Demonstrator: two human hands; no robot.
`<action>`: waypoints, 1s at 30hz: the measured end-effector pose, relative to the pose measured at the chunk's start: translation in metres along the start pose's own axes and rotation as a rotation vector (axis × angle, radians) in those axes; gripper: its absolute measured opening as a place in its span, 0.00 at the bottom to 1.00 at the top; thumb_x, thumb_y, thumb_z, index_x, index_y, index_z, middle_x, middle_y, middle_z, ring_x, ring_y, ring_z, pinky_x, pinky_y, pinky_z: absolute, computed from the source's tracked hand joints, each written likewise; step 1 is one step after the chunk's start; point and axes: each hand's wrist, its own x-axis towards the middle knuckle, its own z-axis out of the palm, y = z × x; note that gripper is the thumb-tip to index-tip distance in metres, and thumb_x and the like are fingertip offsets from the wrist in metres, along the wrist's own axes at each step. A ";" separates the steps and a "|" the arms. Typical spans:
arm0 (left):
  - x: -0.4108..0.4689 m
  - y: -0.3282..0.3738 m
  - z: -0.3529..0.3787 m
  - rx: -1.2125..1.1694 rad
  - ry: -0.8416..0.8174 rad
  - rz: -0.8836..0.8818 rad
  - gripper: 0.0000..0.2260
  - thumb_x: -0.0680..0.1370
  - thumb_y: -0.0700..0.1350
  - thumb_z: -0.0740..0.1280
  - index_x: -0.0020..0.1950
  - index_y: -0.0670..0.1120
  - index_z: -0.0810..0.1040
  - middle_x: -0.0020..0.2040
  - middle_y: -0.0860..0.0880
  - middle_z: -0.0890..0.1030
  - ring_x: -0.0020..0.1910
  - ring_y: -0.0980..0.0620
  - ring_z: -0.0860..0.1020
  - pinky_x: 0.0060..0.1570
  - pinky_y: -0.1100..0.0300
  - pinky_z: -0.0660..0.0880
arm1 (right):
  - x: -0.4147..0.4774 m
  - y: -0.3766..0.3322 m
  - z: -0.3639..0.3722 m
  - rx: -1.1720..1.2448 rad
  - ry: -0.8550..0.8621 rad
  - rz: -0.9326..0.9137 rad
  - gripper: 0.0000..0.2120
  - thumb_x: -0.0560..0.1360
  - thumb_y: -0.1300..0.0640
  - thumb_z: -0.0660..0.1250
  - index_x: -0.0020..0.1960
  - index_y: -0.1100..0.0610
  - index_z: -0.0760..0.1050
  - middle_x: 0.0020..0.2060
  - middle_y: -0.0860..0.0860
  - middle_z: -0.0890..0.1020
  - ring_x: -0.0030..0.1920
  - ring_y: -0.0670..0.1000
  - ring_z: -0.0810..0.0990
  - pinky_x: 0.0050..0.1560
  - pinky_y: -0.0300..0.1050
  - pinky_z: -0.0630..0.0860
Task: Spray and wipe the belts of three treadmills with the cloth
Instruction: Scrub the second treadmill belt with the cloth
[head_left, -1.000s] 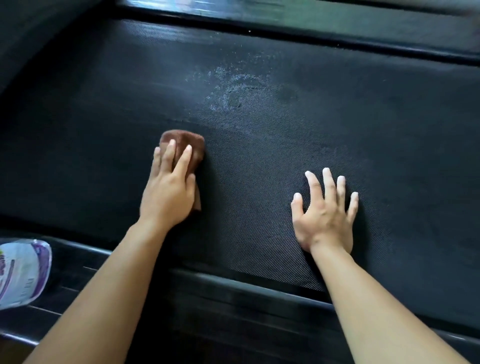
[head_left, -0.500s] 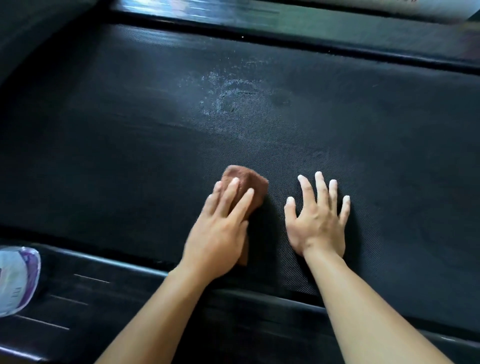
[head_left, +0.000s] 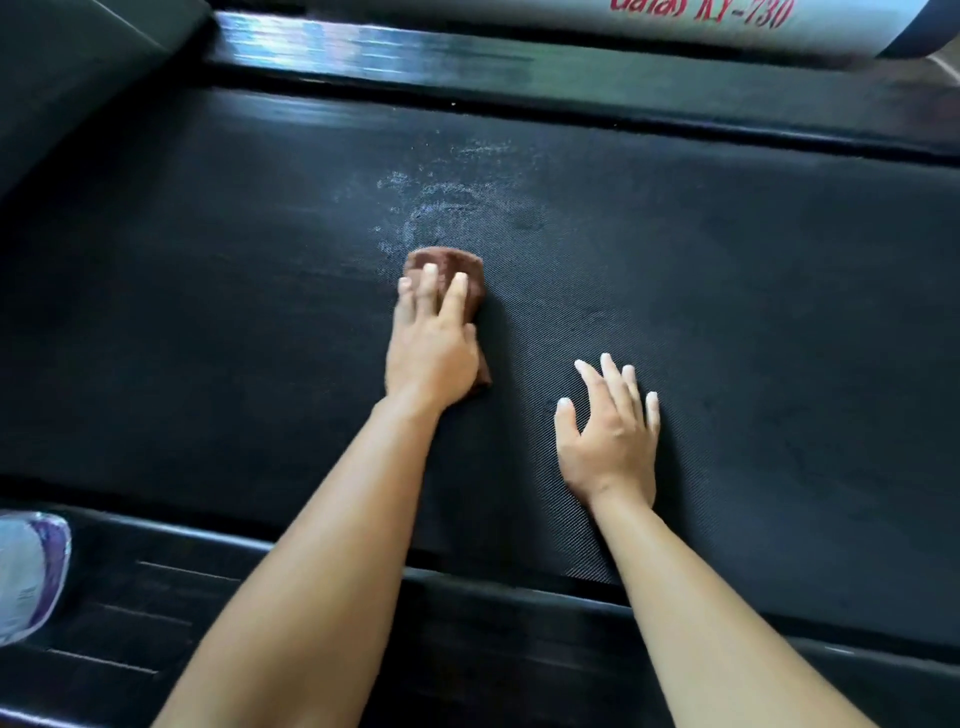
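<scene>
Bottle: at 8 o'clock I see a white-and-purple bottle (head_left: 28, 571) cut off by the frame edge, on the near side rail (head_left: 467, 623). Its label print is too blurred for me to read.
Right hand: my right hand (head_left: 610, 431) lies flat on the belt (head_left: 208, 312) at about 4 o'clock from centre, fingers straight and spread, holding nothing.
Left hand: my left hand (head_left: 431, 348) is near centre, fingers straight and close together, pressing down on the cloth (head_left: 452, 262).
Cloth: brown and folded, on the belt under the left hand. Its long axis runs 6 to 12 o'clock, one end past the fingertips and a corner showing by the wrist.
Spray patch: pale wet speckle (head_left: 447, 192) on the belt just beyond the cloth, towards 12 o'clock.
Writing: at 1 o'clock, a white housing (head_left: 831, 31) beyond the far rail (head_left: 467, 67) carries red lettering; I read "KY-730", the word before it is cut off.
</scene>
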 end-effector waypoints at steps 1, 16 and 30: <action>-0.002 0.020 0.007 0.025 -0.017 0.057 0.27 0.83 0.48 0.58 0.82 0.48 0.54 0.82 0.41 0.47 0.80 0.36 0.45 0.78 0.50 0.42 | 0.001 0.001 -0.006 0.110 0.006 0.025 0.23 0.80 0.48 0.56 0.74 0.50 0.68 0.78 0.51 0.62 0.79 0.54 0.54 0.79 0.52 0.43; -0.141 -0.011 0.010 -0.048 -0.011 0.114 0.26 0.79 0.50 0.58 0.78 0.50 0.65 0.81 0.45 0.57 0.80 0.39 0.52 0.78 0.49 0.52 | -0.035 0.140 -0.078 -0.310 -0.003 0.079 0.35 0.76 0.35 0.45 0.78 0.50 0.60 0.79 0.54 0.57 0.79 0.59 0.52 0.78 0.60 0.46; -0.052 0.161 0.065 0.020 -0.032 0.298 0.28 0.81 0.47 0.59 0.81 0.49 0.57 0.81 0.40 0.53 0.80 0.36 0.48 0.78 0.47 0.48 | -0.032 0.143 -0.070 -0.327 0.017 0.101 0.28 0.81 0.41 0.50 0.79 0.46 0.56 0.80 0.49 0.52 0.80 0.53 0.47 0.78 0.57 0.44</action>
